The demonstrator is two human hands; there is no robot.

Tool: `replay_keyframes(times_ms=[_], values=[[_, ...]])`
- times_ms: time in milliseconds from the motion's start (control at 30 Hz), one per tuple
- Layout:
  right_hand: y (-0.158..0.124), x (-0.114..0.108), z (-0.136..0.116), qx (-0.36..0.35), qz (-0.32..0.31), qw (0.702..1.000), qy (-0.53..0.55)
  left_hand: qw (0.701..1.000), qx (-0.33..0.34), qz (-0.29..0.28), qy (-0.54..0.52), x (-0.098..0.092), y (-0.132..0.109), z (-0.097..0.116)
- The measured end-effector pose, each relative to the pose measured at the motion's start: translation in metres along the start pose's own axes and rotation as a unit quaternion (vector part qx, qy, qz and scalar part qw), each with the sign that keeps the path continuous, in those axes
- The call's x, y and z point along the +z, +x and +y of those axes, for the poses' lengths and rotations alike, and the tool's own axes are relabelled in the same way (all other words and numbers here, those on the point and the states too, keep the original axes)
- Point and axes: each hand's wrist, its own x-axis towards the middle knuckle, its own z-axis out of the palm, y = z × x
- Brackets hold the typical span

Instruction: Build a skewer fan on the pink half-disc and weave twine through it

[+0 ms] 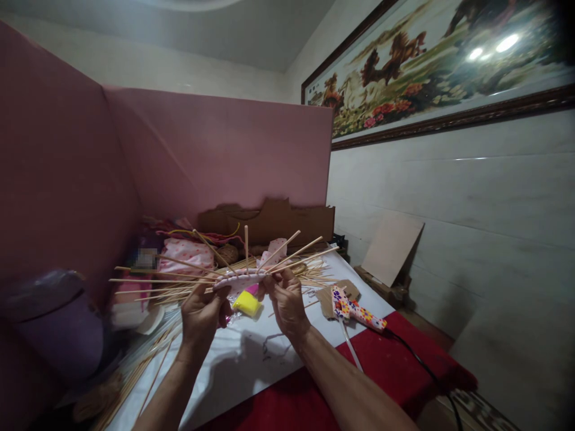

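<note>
Both my hands hold up a small craft piece (242, 277), a flat strip wrapped in pink patterned fabric with several thin wooden sticks (291, 248) fanning out of it. My left hand (203, 311) grips its left end, fingers curled. My right hand (285, 299) pinches its right end. The piece hovers above a white sheet (242, 353) on the table. Under it lies a yellow block (247, 303) with a bit of magenta beside it.
A flower-patterned glue gun (357, 311) lies right of my hands, its black cord (426, 371) trailing over the red cloth (386, 353). Loose sticks (135, 365) pile at left. Pink boards (215, 149) wall the back. Cardboard pieces (269, 218) and pink fabric (186, 254) sit behind.
</note>
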Motion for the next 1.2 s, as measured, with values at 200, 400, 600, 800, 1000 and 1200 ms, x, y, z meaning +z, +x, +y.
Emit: replay_keyframes(times_ms=[200,400,600,800,1000,1200], values=[[-0.0001,-0.0003,0.0005,0.002,0.001,1.0,-0.007,1.0,-0.005,-0.001,0.002,-0.0002,0.0001,-0.0001],[0.0002,-0.0002,0.0008,0.005,0.005,1.0,-0.004,1.0,0.003,-0.004,-0.007,-0.0001,0.0005,-0.001],[-0.0001,-0.0018,0.0018,0.004,-0.002,1.0,-0.003,1.0,0.005,-0.008,0.001,-0.0001,0.001,-0.0019],[0.0002,-0.0014,0.0011,0.004,0.0,1.0,-0.006,1.0,0.006,-0.011,0.0,-0.0019,0.0013,-0.0034],[-0.0005,-0.0018,0.0019,-0.001,-0.01,1.0,0.011,1.0,0.006,-0.01,0.0,-0.0008,0.0001,-0.0006],[-0.0003,-0.0032,0.004,-0.004,-0.005,1.0,0.001,1.0,0.004,-0.009,0.003,-0.0019,0.0019,-0.0047]])
